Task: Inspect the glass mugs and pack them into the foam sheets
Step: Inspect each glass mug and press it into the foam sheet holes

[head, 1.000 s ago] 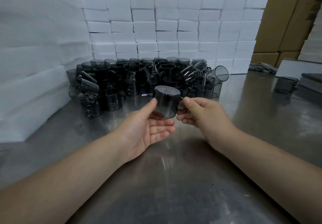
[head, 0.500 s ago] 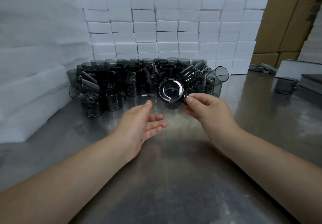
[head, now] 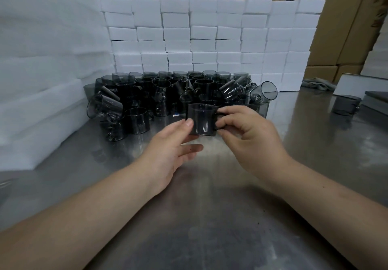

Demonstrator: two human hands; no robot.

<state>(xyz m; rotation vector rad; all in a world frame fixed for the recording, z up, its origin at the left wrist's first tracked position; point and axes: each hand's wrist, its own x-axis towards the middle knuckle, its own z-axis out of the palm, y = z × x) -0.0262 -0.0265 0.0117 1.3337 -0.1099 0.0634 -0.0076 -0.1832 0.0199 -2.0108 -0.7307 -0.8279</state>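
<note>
Your right hand (head: pixel 251 140) pinches the handle of a dark glass mug (head: pixel 202 120) — upright, just above the steel table (head: pixel 210 211). Your left hand (head: pixel 169 154) is relaxed, thumb touching the mug's left wall (fingers straight beneath). Farther off sits the mug pile (head: pixel 159 93) — foam sheets (head: pixel 42 70) lie left.

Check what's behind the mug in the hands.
Directly behind the held mug, gripped by the right hand, is the pile of dark glass mugs, then stacked white foam blocks. The mugs straight behind it are partly covered.
</note>
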